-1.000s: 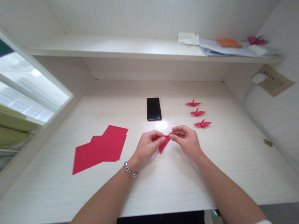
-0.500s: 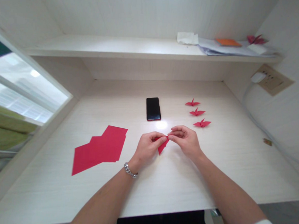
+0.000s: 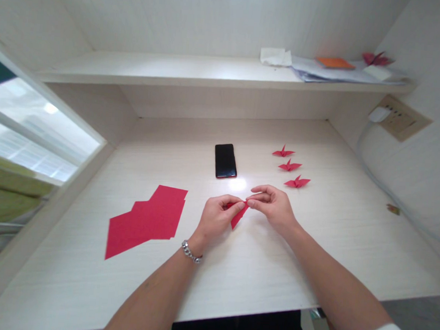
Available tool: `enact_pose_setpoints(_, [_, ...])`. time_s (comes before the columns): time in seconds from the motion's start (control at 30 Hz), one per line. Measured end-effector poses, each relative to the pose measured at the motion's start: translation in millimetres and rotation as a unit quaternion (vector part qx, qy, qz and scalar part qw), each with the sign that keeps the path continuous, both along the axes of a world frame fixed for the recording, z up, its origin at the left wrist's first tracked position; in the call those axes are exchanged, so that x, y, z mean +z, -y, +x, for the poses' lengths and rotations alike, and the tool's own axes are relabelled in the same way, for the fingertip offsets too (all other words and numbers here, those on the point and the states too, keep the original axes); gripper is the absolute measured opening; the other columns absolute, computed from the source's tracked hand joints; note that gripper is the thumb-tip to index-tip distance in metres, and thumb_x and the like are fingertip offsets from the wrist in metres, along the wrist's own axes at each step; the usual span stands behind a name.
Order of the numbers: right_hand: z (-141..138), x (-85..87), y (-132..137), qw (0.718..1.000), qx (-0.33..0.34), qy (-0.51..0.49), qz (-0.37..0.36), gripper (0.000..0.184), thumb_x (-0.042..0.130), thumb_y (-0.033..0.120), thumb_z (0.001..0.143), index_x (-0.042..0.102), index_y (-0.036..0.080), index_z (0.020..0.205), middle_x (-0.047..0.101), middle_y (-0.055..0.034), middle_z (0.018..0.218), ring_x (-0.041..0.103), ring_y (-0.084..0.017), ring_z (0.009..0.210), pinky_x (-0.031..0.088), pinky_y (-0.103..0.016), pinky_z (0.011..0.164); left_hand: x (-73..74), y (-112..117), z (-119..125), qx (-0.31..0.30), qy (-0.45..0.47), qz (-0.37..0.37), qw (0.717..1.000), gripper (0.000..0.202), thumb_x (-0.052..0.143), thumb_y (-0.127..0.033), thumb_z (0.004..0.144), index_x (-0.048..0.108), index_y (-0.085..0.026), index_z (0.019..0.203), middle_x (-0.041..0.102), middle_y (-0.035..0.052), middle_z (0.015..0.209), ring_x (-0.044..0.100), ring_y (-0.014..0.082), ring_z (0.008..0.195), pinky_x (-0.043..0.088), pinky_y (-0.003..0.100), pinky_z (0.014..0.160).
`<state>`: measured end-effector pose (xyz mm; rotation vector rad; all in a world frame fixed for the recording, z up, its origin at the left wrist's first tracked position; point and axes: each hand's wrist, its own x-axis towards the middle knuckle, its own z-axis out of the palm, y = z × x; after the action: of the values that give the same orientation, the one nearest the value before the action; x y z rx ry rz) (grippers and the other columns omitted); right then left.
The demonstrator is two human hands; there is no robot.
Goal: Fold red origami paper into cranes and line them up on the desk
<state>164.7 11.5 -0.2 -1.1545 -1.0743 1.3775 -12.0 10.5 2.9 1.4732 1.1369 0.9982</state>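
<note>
A small piece of folded red paper (image 3: 238, 217) is held above the desk, its pointed end hanging down. My left hand (image 3: 217, 216) pinches it between thumb and fingers, which cover much of it. At its upper right corner my right hand (image 3: 272, 205) pinches the edge with thumb and fingertips. Three red paper cranes (image 3: 297, 182) stand in a row beyond my right hand. Left of my left hand lie overlapping sheets of red paper (image 3: 148, 218), flat on the desk.
A black phone (image 3: 226, 161) lies beyond my hands on the white desk (image 3: 176, 147). Above, a shelf (image 3: 166, 68) holds papers (image 3: 309, 70), an orange pad (image 3: 335, 63) and a red folded paper shape (image 3: 377, 59). A cable (image 3: 382, 184) runs along the right wall from a socket (image 3: 404, 119).
The lower tip of the folded red paper has shifted slightly down and left. Both hands keep their pinch in nearly the same place.
</note>
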Motion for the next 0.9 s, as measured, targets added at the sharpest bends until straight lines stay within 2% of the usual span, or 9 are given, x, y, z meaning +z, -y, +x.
enact_pose_setpoints(0.2, [1.0,-0.2,-2.1,1.000,0.015,-0.020,-0.017,0.041,0.080,0.039,0.062,0.065,0.016,0.093,0.073,-0.0047,0.075,0.068,-0.017,0.064,0.055,-0.035,0.070,0.1,-2.6,-1.4,-0.006,0.009,-0.022,1.000,0.027,0.068,-0.040,0.077,0.074,-0.014,0.078,0.072,0.0080,0.076,0.063,0.0174,0.066,0.048,0.026,0.059])
enact_pose_setpoints(0.4, [2.5,-4.1,-2.4,0.990,0.085,0.115,0.015,0.024,0.072,0.038,0.070,0.070,0.015,0.078,0.068,-0.0030,0.065,0.063,-0.016,0.060,0.050,-0.028,0.060,-1.2,-1.4,0.0,-0.029,0.013,-0.037,0.999,0.026,0.068,-0.039,0.077,0.074,-0.015,0.079,0.073,0.0087,0.080,0.064,0.0182,0.069,0.049,0.027,0.062])
enact_pose_setpoints(0.67, [3.9,-7.3,-3.5,0.990,0.056,0.132,0.007,0.023,0.070,0.038,0.071,0.071,0.015,0.077,0.066,-0.0032,0.061,0.061,-0.016,0.058,0.048,-0.027,0.056,2.1,-3.1,2.5,-0.014,0.047,-0.085,0.995,0.025,0.071,-0.037,0.074,0.074,-0.013,0.078,0.073,0.0086,0.075,0.064,0.0170,0.064,0.048,0.026,0.058])
enact_pose_setpoints(0.9, [2.8,-3.9,-0.6,0.978,0.092,0.187,0.027,0.018,0.065,0.034,0.076,0.070,0.017,0.076,0.067,-0.0028,0.064,0.060,-0.016,0.059,0.046,-0.026,0.056,-1.2,-2.3,1.8,-0.029,0.028,-0.076,0.996,0.025,0.070,-0.037,0.075,0.074,-0.012,0.079,0.073,0.0089,0.075,0.063,0.0164,0.064,0.047,0.025,0.057])
